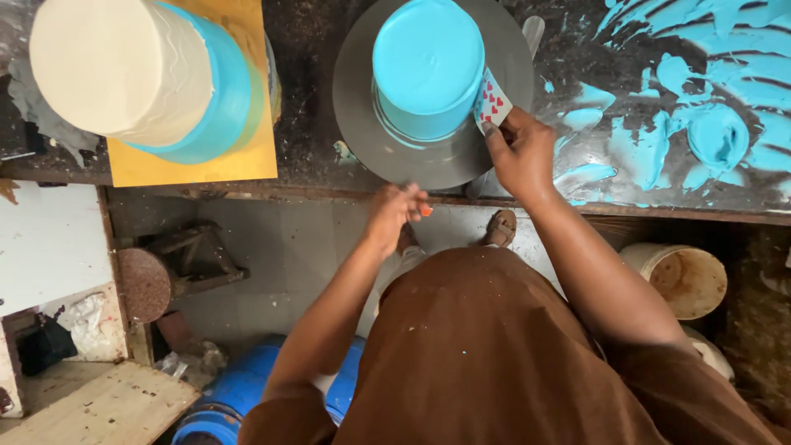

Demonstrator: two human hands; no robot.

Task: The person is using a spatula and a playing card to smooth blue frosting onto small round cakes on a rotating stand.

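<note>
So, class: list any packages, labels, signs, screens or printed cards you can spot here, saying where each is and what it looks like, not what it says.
Playing card: in the grip of the right hand, held against the side of the blue cake; small white rectangle with red heart marks.
No packages, signs or screens are clearly visible.

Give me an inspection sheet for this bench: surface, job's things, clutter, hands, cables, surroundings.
Surface: dark bench, smeared with blue icing at right.
Job's things: blue cake on grey turntable; card with red hearts pressed against its side.
Clutter: two-tier cream and blue cake on yellow board.
Hands: right hand fingers grip the card; left hand at the turntable's near edge.
Cables: nothing seen.
Surroundings: bucket, blue drum, stool on the floor.
</note>
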